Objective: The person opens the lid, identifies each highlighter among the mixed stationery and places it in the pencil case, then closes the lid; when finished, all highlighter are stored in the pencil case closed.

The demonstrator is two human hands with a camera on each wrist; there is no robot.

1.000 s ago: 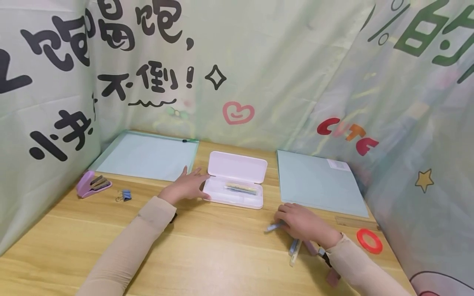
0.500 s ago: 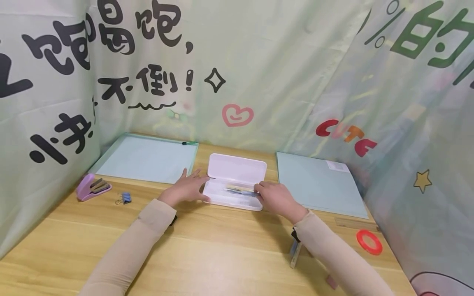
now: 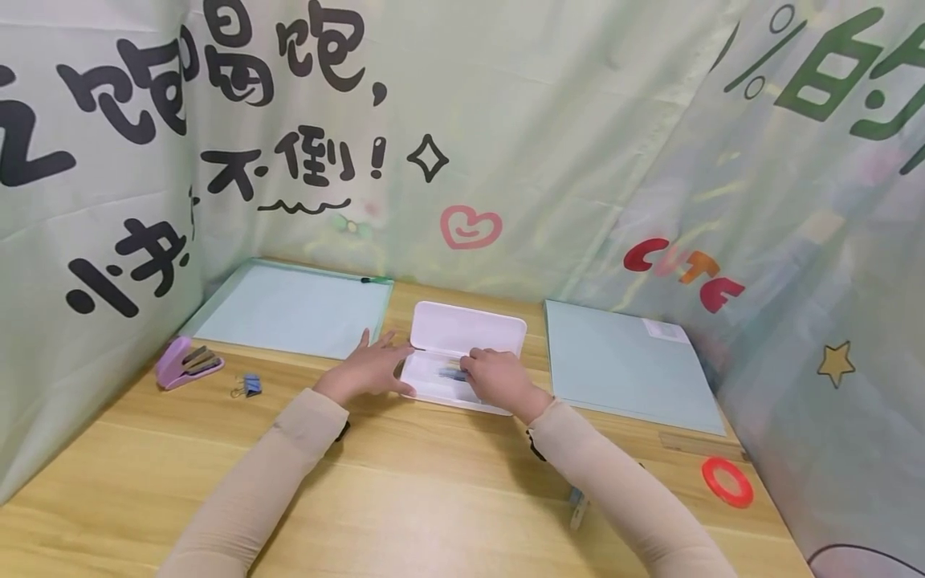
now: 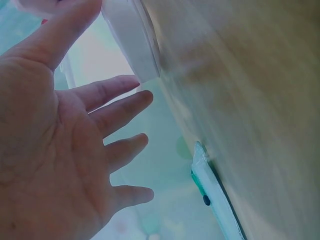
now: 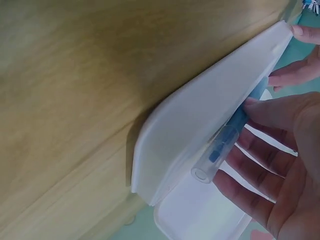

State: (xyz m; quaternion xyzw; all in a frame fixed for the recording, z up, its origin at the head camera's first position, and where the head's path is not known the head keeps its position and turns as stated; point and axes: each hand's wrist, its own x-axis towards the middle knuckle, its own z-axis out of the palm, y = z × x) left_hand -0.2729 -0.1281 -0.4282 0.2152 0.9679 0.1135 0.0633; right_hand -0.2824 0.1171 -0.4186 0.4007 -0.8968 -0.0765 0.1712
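A white pencil case lies with its lid raised on the wooden table, with some pens in its tray. My right hand is over the right half of the tray. Between thumb and fingers it pinches a blue pen with a clear cap, held along the case's front wall. At the case's left end rests my left hand, fingers straight and spread. Its thumb touches the front side and its index fingertip is by the corner. My right hand hides part of the tray.
Pale blue folders lie at back left and back right. A purple stapler and blue binder clip lie left. Right are a red ring, a clear ruler and pens partly under my right sleeve.
My right hand has carried the blue pen from the right of the table leftward to the case and over its tray. My left hand has stayed at the case's left end.
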